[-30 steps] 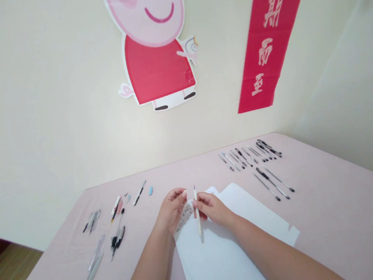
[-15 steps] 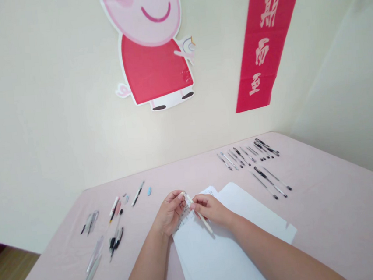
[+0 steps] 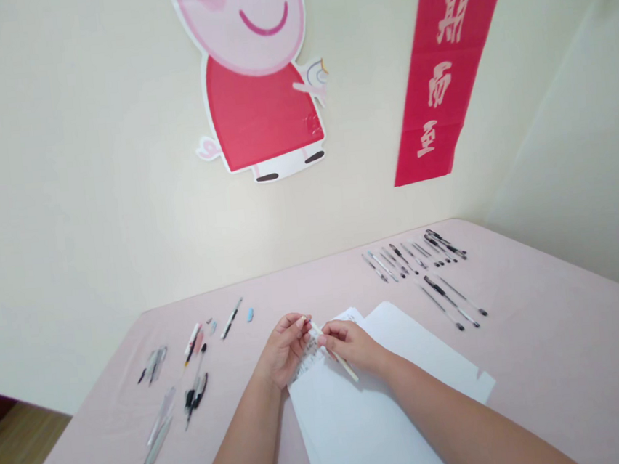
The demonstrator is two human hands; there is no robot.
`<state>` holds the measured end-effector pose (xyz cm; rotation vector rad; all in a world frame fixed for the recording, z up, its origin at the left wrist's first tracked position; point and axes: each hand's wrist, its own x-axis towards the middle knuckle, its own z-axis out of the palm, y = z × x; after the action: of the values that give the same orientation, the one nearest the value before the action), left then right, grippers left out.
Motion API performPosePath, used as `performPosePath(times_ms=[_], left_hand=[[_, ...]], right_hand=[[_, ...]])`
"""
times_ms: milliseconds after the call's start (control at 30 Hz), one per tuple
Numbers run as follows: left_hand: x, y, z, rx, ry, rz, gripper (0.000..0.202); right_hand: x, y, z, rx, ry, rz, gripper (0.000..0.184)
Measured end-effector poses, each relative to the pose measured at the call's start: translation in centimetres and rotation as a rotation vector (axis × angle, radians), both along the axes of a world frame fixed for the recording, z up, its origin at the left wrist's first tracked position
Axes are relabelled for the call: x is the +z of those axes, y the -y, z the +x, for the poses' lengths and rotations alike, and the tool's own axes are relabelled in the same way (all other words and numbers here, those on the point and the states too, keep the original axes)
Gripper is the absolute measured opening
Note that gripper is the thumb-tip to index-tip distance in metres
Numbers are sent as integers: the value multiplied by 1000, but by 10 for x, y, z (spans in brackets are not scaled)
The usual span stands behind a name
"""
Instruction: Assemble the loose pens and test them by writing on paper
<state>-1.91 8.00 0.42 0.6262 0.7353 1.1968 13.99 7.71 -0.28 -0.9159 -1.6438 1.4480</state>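
My right hand [image 3: 350,345] pinches a white pen [image 3: 345,366] that slants from upper left to lower right over white paper sheets [image 3: 371,416]. My left hand [image 3: 285,347] has its fingers curled at the pen's upper tip, touching or gripping its end. Both hands hover over the top edge of the paper, where some handwriting shows. The sheets lie on a pink table [image 3: 545,355].
Several pens [image 3: 422,265] lie in rows at the table's far right. More pens and pen parts [image 3: 192,374] are scattered on the left, with clear pen barrels [image 3: 157,436] near the front left. A cartoon pig cutout [image 3: 259,76] and a red banner [image 3: 447,65] hang on the wall.
The pen went from standing upright in my right hand to slanting down to the right. My left hand's fingers closed in on its upper tip.
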Motion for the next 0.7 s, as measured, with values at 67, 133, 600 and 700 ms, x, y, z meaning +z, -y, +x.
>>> performPosePath(times_ms=[67,133,600,700], left_hand=[[0,-1,0,5,0,-4,13],[0,-1,-1,15,4,-2,13],[-2,-1,2,38,43,-38,20],[-3,-1,2,43,32,-48,20]], right_hand=[[0,0,0,2,6,3,37],[0,0,1,7,10,9,37],[-2,0,-1,3,20,38,36],[-3,0,-1,4,23,37,36]])
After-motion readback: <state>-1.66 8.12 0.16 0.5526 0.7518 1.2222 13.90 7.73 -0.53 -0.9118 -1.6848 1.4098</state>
